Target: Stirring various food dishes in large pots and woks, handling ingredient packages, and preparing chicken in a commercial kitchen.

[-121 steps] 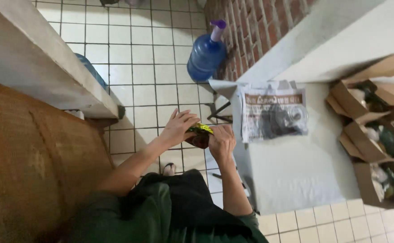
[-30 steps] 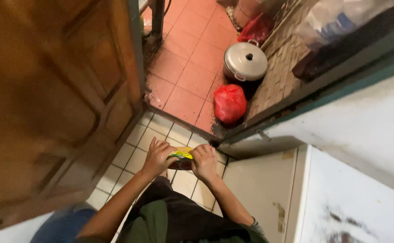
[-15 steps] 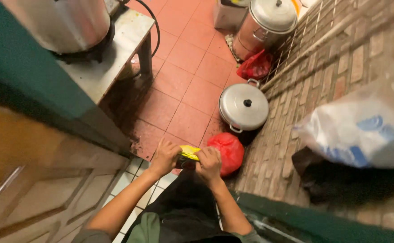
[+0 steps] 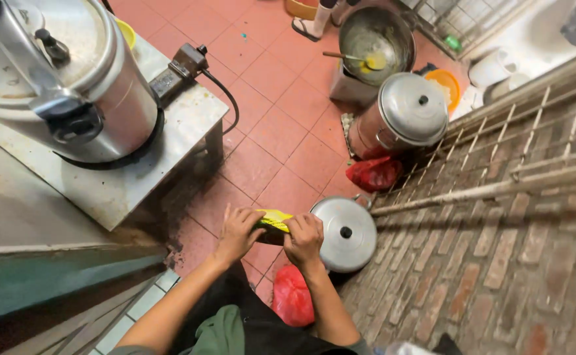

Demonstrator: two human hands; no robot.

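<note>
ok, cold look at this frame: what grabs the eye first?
The two hands at bottom centre, left hand and right hand, gripping a small yellow and dark object between them. Then the big steel cooker on the metal table at upper left, and the lidded pots along the brick wall on the right.

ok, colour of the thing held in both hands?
Yellow top, dark underside: the object between left hand and right hand, head view.
</note>
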